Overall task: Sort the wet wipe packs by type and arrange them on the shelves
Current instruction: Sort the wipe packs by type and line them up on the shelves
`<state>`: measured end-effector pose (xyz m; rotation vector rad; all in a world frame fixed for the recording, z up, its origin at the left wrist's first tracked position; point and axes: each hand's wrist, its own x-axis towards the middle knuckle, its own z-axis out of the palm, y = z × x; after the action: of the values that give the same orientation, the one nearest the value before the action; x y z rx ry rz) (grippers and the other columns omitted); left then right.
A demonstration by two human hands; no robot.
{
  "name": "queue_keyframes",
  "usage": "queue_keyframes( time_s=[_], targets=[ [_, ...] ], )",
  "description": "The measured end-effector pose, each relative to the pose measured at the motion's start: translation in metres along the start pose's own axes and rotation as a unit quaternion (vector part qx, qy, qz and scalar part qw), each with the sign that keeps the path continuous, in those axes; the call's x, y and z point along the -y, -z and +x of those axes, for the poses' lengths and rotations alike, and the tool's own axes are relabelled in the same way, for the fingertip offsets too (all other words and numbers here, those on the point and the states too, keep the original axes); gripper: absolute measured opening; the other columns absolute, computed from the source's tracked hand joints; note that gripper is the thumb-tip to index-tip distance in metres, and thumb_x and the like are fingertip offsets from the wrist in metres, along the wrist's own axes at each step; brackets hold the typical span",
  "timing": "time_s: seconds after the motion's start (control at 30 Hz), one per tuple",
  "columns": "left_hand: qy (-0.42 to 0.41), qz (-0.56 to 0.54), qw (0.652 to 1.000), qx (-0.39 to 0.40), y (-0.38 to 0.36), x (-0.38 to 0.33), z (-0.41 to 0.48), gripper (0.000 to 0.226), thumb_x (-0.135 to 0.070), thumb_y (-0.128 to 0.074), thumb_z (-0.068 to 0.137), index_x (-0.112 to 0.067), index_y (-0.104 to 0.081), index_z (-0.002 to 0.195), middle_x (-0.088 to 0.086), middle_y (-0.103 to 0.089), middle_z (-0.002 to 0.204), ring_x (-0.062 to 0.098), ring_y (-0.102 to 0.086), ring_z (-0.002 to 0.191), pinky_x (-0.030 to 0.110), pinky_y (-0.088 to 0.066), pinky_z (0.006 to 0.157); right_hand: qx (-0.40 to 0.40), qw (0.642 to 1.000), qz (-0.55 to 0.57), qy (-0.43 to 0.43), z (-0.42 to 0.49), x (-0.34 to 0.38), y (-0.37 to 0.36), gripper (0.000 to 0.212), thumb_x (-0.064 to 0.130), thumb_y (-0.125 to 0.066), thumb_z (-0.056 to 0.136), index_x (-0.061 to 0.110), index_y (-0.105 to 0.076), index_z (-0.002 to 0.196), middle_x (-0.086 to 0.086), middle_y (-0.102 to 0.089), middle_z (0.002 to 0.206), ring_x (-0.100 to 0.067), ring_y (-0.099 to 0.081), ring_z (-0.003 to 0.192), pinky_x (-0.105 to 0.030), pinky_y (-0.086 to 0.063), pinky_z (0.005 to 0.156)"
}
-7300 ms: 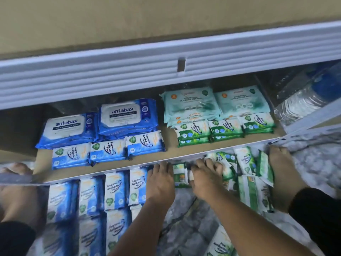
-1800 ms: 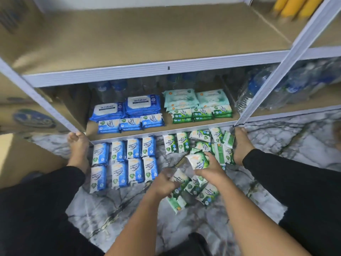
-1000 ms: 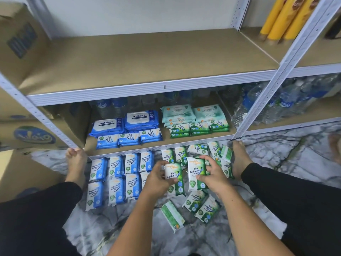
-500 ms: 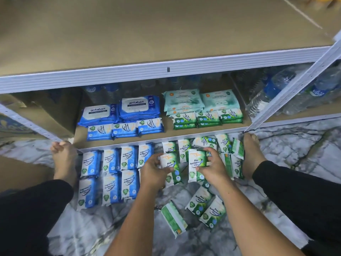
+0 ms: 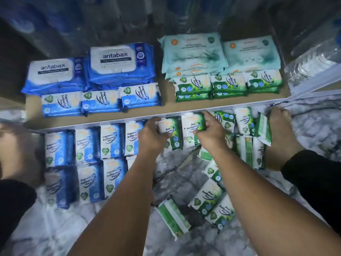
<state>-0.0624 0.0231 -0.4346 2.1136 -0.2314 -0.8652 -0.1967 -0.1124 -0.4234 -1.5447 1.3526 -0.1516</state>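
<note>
At the front lip of the bottom shelf (image 5: pixel 110 120), both hands have moved forward from their place half a second ago, and the upper shelf has dropped out of view as the camera came lower and closer. The left hand (image 5: pixel 151 139) grips the left Pine pack (image 5: pixel 170 126) and the right hand (image 5: pixel 212 133) grips the right Pine pack (image 5: pixel 191 126). Each pack is upright, the two sit side by side, and their tops now reach the lip. On the shelf the stacked green packs (image 5: pixel 228 84), small blue packs (image 5: pixel 101 102) and antabax packs (image 5: pixel 120 63) lie as before. On the marble floor (image 5: pixel 166 163) the blue rows (image 5: pixel 108 141) and loose green packs (image 5: pixel 208 198) are unmoved.
</note>
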Motion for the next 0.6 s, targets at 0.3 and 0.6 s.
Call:
queue_keyframes(
  time_s=[0.3,0.6],
  targets=[
    [-0.039,0.016,0.997,-0.062,-0.017,-0.001,-0.005,0.066,-0.013,-0.09,0.072,-0.015,-0.052,0.127,-0.012,-0.062,0.08,0.016,-0.065,0.081,0.025,-0.048,0.071,-0.042,0.992,-0.106,0.057,0.006,-0.006,-0.012,0.079,0.001,-0.077,0.076,0.02,-0.042,0.145,-0.002,-0.047,0.132,-0.015,-0.051,0.111,-0.021,-0.042,0.09],
    [-0.062,0.074,0.994,-0.059,-0.009,-0.004,-0.011,0.051,-0.029,-0.086,0.077,-0.016,-0.054,0.114,-0.006,-0.059,0.094,0.027,-0.063,0.094,0.044,-0.056,0.078,-0.071,0.975,-0.168,0.124,0.0,-0.011,-0.001,0.056,0.017,-0.079,0.081,0.015,-0.059,0.134,-0.009,-0.049,0.127,-0.025,-0.055,0.112,-0.03,-0.047,0.092]
  ],
)
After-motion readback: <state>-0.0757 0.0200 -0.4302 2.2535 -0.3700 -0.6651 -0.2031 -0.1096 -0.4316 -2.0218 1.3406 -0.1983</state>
